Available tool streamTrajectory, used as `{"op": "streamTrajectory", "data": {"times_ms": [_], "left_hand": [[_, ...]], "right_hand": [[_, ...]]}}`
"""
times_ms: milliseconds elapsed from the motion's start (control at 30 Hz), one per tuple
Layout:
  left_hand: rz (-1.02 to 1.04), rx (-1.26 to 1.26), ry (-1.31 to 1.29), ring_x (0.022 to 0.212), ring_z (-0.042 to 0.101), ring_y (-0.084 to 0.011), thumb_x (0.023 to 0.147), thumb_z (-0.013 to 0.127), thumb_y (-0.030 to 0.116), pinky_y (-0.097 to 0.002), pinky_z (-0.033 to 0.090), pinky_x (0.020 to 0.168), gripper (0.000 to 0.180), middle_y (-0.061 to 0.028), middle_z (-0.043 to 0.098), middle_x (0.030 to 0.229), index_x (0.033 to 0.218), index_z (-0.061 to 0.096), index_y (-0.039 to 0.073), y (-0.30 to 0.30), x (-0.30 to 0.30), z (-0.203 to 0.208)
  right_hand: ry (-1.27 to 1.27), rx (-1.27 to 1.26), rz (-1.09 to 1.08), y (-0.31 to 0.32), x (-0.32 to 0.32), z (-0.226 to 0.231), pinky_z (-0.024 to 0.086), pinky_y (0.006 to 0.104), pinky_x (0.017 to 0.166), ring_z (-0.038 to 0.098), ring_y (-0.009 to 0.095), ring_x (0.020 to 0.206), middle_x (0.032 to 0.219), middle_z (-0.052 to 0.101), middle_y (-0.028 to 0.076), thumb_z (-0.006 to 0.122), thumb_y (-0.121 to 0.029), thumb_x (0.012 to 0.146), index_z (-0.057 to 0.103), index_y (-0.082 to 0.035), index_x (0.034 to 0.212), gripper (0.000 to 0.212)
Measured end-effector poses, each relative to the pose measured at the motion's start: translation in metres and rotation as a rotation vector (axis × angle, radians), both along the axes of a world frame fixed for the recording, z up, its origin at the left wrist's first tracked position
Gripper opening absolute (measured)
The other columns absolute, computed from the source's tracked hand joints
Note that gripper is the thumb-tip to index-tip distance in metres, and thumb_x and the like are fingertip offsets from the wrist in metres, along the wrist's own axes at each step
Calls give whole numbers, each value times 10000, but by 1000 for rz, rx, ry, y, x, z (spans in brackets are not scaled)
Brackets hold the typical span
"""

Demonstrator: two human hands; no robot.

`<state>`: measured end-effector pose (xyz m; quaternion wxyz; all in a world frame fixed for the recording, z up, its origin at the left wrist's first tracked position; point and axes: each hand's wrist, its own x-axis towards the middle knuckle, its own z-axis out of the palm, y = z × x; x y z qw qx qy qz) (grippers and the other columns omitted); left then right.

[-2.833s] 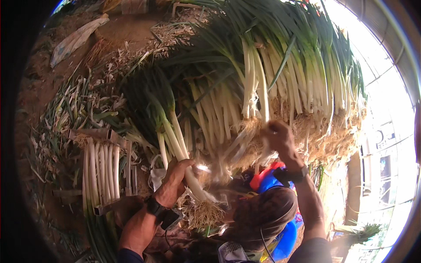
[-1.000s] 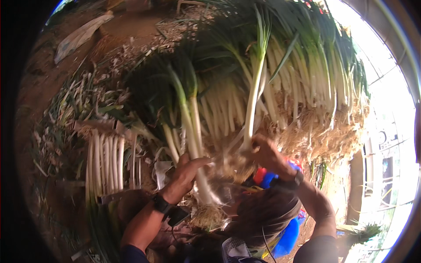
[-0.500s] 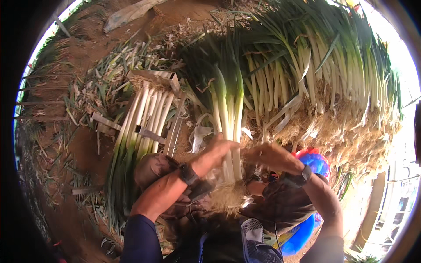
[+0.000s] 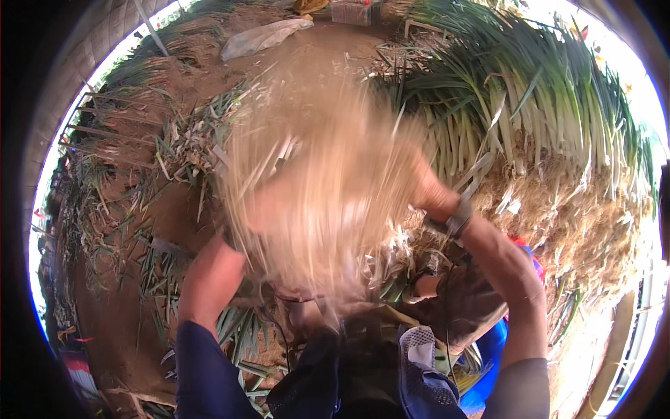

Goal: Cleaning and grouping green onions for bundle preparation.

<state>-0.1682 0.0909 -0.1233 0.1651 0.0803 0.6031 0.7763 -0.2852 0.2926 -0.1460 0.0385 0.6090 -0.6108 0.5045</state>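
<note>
A thick bundle of leeks [image 4: 328, 167] is raised in front of me, its pale roots toward me and badly smeared by motion. My left hand [image 4: 265, 209] grips its left side, partly covered by the blurred roots. On the opposite side my right hand [image 4: 431, 187] is closed against the bundle, its fingertips hidden. The green leaf ends cannot be made out behind the blur. A large stack of leeks [image 4: 520, 115] lies to the right, leaves at the far side and roots [image 4: 558, 216] nearer me.
Leaf scraps [image 4: 188, 150] litter the brown soil at left. A pale sack [image 4: 265, 38] and a clear crate [image 4: 356, 12] are at the far side. By my right leg sits a blue plastic item [image 4: 488, 366]. Cut green leaves [image 4: 244, 328] lie near my left leg.
Both hands have risen and spread apart, now around a large root-ended bundle. The few leeks upright between my legs and the leek-filled metal frame at left no longer show there.
</note>
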Motion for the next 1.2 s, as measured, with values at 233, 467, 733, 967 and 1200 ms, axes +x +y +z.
{"op": "streamTrajectory", "data": {"times_ms": [233, 467, 733, 967, 1200], "left_hand": [[758, -462, 607, 975, 680, -237, 837, 729, 396, -392, 570, 853, 615, -156, 681, 1080, 1300, 549, 31, 55, -24, 46], [222, -147, 244, 1058, 635, -210, 814, 785, 204, -357, 517, 955, 516, -120, 648, 1136, 1242, 563, 21, 115, -19, 12], [124, -48, 249, 1071, 639, -224, 811, 778, 227, -369, 527, 933, 562, -150, 656, 1146, 1258, 535, -9, 128, -15, -10], [161, 119, 88, 1049, 650, -176, 862, 727, 169, -305, 482, 940, 349, -111, 710, 1083, 1155, 641, -1, 133, -11, -30], [404, -79, 168, 807, 699, -173, 847, 729, 113, -297, 566, 705, 146, -122, 728, 910, 947, 718, 7, 142, -17, -58]], "right_hand": [[-328, 173, -162, 29, -1, 142, 583, 311, 854, 714, 245, 950, 1059, 718, 129, 605, -125, 932, 734, -104, 1040, 169], [-702, 35, 245, 55, -6, 119, 476, 470, 1039, 579, 359, 1196, 1311, 558, 255, 689, -103, 854, 451, 38, 1367, 583], [-1026, 54, 237, 67, 4, 104, 497, 475, 998, 597, 346, 1169, 1284, 582, 237, 704, -143, 879, 430, 43, 1384, 604], [-1104, 64, 227, 61, 6, 84, 482, 468, 1009, 589, 327, 1186, 1257, 609, 209, 723, -213, 874, 451, 31, 1368, 614], [-565, -188, -247, 67, -15, 123, 323, 477, 1136, 326, 404, 1387, 1535, 139, 338, 706, -421, 864, 41, 16, 1523, 1033]]}}
